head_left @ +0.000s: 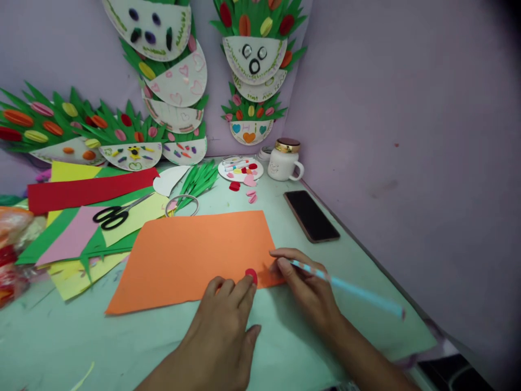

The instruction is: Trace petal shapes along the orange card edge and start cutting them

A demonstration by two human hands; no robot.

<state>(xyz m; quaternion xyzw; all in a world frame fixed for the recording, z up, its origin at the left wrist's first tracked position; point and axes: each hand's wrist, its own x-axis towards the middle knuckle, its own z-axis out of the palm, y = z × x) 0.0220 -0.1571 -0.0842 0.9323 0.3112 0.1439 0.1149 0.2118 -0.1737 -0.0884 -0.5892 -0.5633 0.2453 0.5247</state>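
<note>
A sheet of orange paper [195, 255] lies on the table in front of me. Near its right lower edge sits a small red paper oval [252, 276], partly covered by fingertips. My left hand [228, 309] presses that oval flat, fingers stretched and thumb apart. Just to the right, my right hand [309, 288] pinches a light blue pencil [362, 296] with pale marks along it. The pencil slants back to the right, its outer end blurred. Its tip is hidden behind my fingers, close to the paper's right edge.
Black-handled scissors [112, 217] lie on coloured paper sheets [73, 233] at left. Behind the orange sheet are a tape ring [182, 206], green paper leaves [199, 182] and a white plate [240, 169]. A phone [311, 216] and lidded mug [284, 163] stand near the right wall.
</note>
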